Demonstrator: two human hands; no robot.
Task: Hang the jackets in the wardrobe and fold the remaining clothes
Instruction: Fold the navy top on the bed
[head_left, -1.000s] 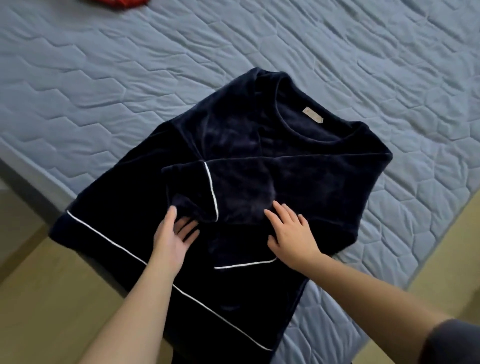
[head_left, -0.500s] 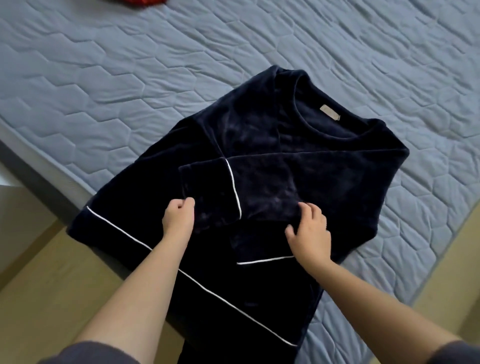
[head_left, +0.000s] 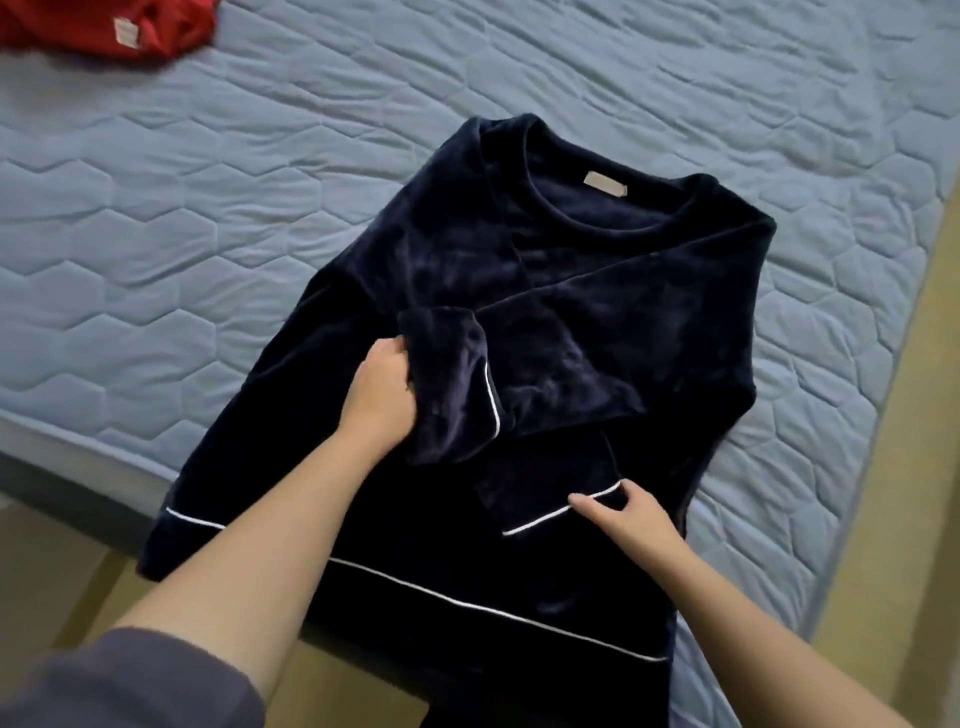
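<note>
Sweater sleeve folds hide fingertips of the left hand.

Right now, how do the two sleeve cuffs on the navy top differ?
The upper cuff is bunched and raised, gripped by the left hand. The lower cuff lies flat, with only the right hand's thumb and forefinger at its edge. The upper cuff's white piping curves, while the lower cuff's runs straight. Both are navy with white piping, folded across the navy top's front.
</note>
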